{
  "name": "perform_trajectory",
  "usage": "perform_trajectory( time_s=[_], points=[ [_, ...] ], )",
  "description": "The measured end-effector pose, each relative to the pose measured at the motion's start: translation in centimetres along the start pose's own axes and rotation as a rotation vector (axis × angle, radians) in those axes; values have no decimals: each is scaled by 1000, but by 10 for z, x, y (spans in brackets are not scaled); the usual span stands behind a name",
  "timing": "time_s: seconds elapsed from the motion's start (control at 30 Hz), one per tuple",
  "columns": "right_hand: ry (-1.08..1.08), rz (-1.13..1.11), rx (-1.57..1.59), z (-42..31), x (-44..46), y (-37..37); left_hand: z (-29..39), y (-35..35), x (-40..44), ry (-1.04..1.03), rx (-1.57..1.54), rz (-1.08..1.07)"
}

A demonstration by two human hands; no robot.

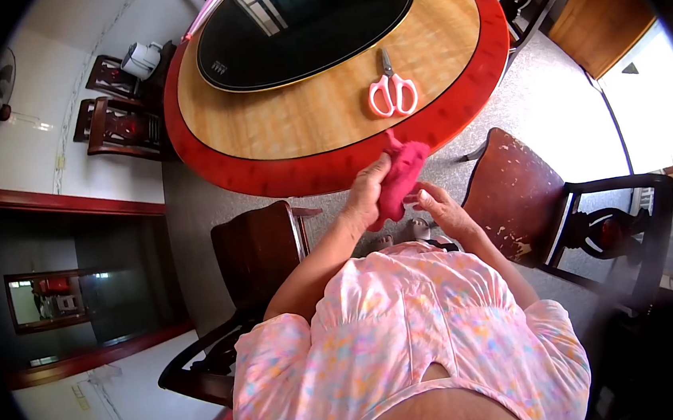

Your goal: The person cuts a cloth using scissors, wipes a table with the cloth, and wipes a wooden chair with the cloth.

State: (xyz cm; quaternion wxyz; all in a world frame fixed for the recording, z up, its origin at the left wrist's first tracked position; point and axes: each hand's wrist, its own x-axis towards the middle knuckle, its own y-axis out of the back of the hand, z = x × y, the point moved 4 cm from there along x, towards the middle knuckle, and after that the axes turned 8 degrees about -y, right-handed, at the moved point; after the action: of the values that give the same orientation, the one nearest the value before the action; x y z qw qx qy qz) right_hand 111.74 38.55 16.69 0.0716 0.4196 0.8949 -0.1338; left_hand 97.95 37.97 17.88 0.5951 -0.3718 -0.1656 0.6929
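A bright pink, soft cloth bundle (404,174) is in front of my body, near the table's front edge. It looks crumpled, and a thin twisted end sticks up at its top. My left hand (368,191) is closed around its left side, with the thumb on top. Beside its lower right edge is my right hand (440,207), fingers loosely bent and apart; whether the fingertips touch the cloth I cannot tell. Scissors (392,93) with pink and white handles lie on the table just beyond the bundle, blades pointing away from me.
The round table (305,129) has a wood-pattern top and red rim. A black glass turntable (304,25) covers its middle, with a pink strip (210,5) at its left. Wooden chairs stand at left (256,253) and right (515,194). A white pot (141,61) sits farther left.
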Motion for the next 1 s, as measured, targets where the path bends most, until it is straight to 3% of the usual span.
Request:
perform_trajectory(
  time_s=[0.1,0.2,0.27,0.37,0.47,0.53,0.6,0.63,0.7,0.73,0.8,0.93,1.0],
  points=[
    [-225,122,500,18,3,3,-15,-13,8,-2,227,-117],
    [-176,246,416,22,-8,20,-12,-17,16,-57,489,-228],
    [-155,288,393,23,-18,33,-6,-14,24,-174,849,-290],
    [-78,464,591,28,-35,63,-4,-9,29,-24,922,-282],
    [96,437,656,-11,-56,73,-15,8,53,68,997,-271],
    [162,315,861,-15,-67,87,3,8,80,-279,1216,-234],
    [286,165,916,-22,-72,91,19,16,115,-392,1327,-121],
    [294,171,918,-16,-72,97,28,11,127,-508,1446,-34],
    [208,-45,1134,9,-66,99,43,-5,146,-714,1589,95],
    [214,-42,1133,19,-63,97,43,-4,161,-735,1710,148],
    [183,95,1437,38,-55,87,39,1,189,-549,1765,202],
    [203,21,1354,14,-57,66,29,4,214,-391,1867,212],
    [221,54,1350,15,-58,76,28,0,212,-202,1957,345]
  ],
)
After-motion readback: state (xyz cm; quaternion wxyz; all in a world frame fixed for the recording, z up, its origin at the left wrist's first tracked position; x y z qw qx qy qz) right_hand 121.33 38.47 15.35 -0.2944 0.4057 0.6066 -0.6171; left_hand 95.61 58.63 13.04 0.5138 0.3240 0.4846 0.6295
